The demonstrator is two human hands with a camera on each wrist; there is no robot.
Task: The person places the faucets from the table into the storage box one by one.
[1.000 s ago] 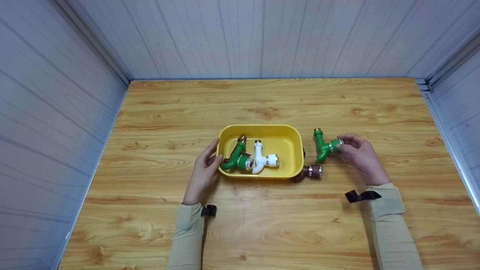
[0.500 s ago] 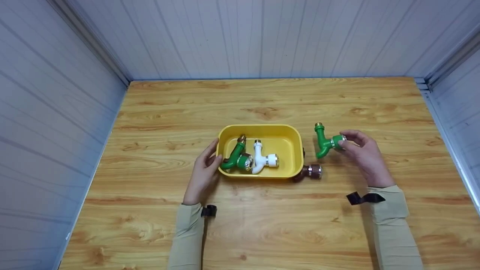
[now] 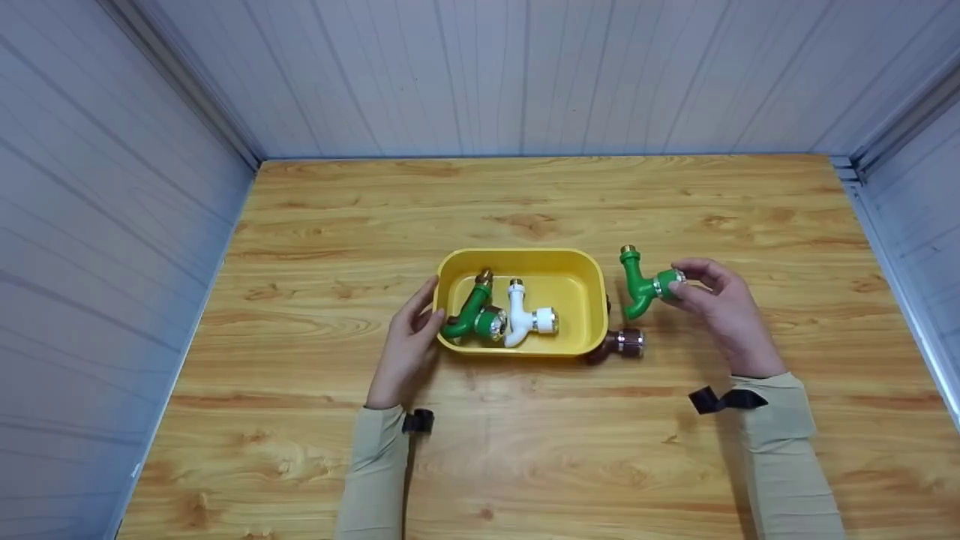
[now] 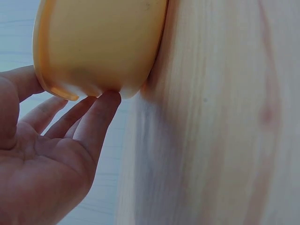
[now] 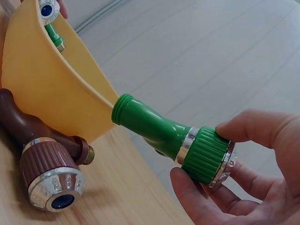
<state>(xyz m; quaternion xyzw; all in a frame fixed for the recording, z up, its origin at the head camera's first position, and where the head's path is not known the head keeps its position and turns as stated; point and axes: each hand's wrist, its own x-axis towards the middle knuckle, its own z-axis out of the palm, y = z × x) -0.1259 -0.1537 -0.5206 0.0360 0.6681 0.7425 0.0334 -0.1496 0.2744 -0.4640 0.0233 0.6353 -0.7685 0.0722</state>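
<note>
My right hand pinches a green tap by its ribbed knob, thumb on one side and fingers on the other, with its brass thread pointing to the far side. In the right wrist view the tap's green spout points toward the yellow bin. My left hand holds the bin at its left end, thumb at the rim and fingertips against the outer wall. Inside the bin lie another green tap and a white tap. Brown shows partly beneath that green tap.
A brown tap lies on the table against the bin's right end, partly hidden by the bin in the head view. The wood-grain table meets pale panel walls at the back and sides.
My right hand has raised the green tap slightly, moving right and then back left toward the bin. The left hand, the bin and the taps in it have stayed put.
</note>
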